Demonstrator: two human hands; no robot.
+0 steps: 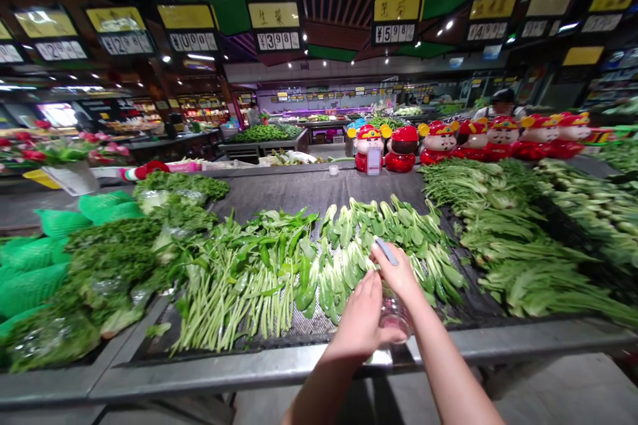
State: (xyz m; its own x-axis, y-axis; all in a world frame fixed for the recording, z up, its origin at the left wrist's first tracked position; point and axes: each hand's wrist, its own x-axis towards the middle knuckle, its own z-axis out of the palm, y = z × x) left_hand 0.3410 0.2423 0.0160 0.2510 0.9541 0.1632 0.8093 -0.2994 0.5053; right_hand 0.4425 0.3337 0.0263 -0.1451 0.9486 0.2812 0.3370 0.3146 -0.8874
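Note:
My left hand (363,315) is wrapped round the lower part of a clear, see-through bottle (399,312), its thumb near the base. My right hand (396,272) closes round the upper part, where a grey piece (386,252) like a spray head sticks out by the fingers. Most of the bottle is hidden by the hands. Just beyond them lie small leafy greens with pale stems (343,265) on a black mesh mat. Long-stemmed greens (239,299) lie to the left of these.
A metal shelf edge (269,368) runs along the front. Frilly lettuce (109,252) and green netting (34,279) are at left; leafy bunches (518,246) at right. Red figurines (433,143) line the back. Price signs (276,25) hang above. A person (481,113) stands behind the figurines.

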